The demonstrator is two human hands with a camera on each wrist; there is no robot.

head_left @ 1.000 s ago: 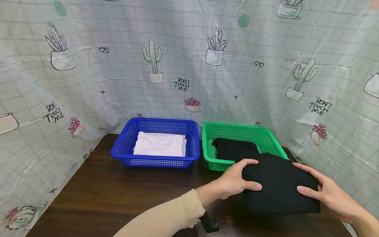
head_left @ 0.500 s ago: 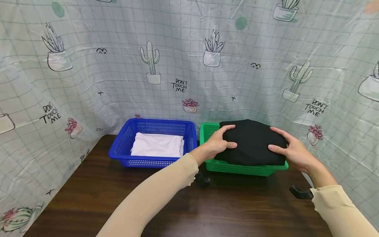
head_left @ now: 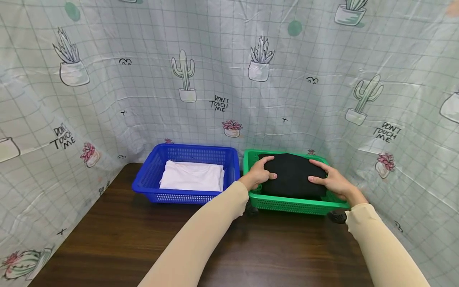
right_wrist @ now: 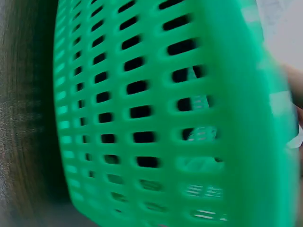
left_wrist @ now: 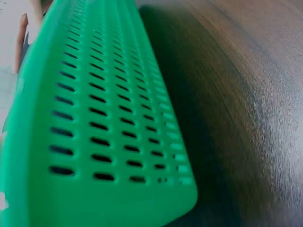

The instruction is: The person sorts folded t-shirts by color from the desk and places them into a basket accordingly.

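Observation:
A folded black garment [head_left: 292, 175] lies inside the green basket [head_left: 294, 204], covering the black cloth there. At its left edge my left hand [head_left: 259, 172] grips it, thumb and a finger on the top face. My right hand [head_left: 333, 181] holds the right edge the same way, other fingers hidden beneath. Both wrist views are mostly filled by the basket's slotted wall, with the green wall [left_wrist: 118, 198] close to the left camera and the green rim [right_wrist: 236, 118] close to the right one.
To the left stands a blue basket [head_left: 191, 195] with a folded white garment [head_left: 191, 175] in it. Both baskets sit at the back of a dark wooden table [head_left: 287, 251]. A cactus-print curtain [head_left: 222, 59] hangs behind and at both sides.
Both hands have carried the folded black garment from in front of the green basket, up over its front rim, then down into it. The blue basket stays put.

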